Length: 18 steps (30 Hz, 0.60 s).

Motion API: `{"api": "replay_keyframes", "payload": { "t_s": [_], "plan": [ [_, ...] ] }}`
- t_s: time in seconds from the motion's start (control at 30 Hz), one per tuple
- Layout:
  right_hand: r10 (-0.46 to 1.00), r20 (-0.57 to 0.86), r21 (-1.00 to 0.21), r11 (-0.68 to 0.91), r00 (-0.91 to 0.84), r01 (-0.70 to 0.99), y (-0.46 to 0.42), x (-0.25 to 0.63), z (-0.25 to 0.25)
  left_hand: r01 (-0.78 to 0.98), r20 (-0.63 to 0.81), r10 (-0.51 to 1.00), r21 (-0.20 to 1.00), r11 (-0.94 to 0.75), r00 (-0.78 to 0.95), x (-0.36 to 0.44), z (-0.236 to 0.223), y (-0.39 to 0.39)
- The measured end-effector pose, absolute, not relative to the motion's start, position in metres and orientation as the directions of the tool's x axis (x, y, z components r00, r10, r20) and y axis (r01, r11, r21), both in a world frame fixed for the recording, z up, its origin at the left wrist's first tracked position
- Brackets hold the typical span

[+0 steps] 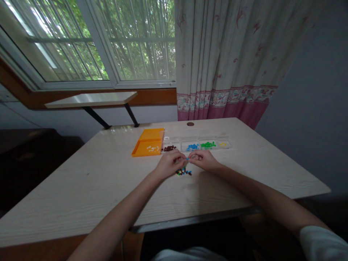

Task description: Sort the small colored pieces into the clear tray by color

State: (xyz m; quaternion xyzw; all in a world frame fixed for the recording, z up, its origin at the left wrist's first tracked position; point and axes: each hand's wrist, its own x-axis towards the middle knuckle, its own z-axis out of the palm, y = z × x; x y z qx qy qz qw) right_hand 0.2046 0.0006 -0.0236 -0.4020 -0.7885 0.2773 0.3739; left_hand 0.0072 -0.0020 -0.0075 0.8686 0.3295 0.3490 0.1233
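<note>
My left hand (pixel 169 164) and my right hand (pixel 204 160) meet above the table, fingertips pinched together from both sides on a tiny blue piece (pixel 187 158), probably a small building brick. Just below them on the tabletop lies a small cluster of brown, blue, green and pale pieces (pixel 183 172), partly behind my left hand. Beyond my hands is a row of clear trays (pixel 182 145) with brown pieces (pixel 169 148), blue pieces (pixel 193 147), green pieces (pixel 208 145) and a few yellow pieces (pixel 223 144).
An orange open case (pixel 149 135) with white pieces (pixel 153 148) in it stands left of the trays. A raised shelf (pixel 92 98) on black legs is at the table's back left. Behind the wooden table (pixel 108 195) are a window and a curtain (pixel 217 54).
</note>
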Motion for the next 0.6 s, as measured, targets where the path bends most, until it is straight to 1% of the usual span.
{"api": "replay_keyframes", "payload": {
  "t_s": [0.2, 0.47, 0.53, 0.6],
  "plan": [
    [0.821, 0.39, -0.668, 0.564, -0.417, 0.485, 0.0013, 0.2065, -0.0262, 0.48, 0.52, 0.676, 0.475, -0.737, 0.522, 0.0072, -0.0086, -0.0015],
    [0.8, 0.443, -0.621, 0.599, -0.403, 0.505, 0.0019, 0.2055, -0.0286, 0.469, 0.505, 0.702, 0.523, -0.712, 0.502, 0.0085, -0.0071, -0.0018],
    [0.797, 0.473, -0.604, 0.604, -0.376, 0.52, 0.0016, 0.2072, -0.0271, 0.473, 0.463, 0.72, 0.547, -0.691, 0.517, 0.0063, -0.0051, 0.0],
    [0.79, 0.514, -0.577, 0.607, -0.334, 0.547, 0.0014, 0.2109, -0.024, 0.476, 0.367, 0.731, 0.576, -0.664, 0.575, 0.0009, -0.003, 0.003]
  ]
}}
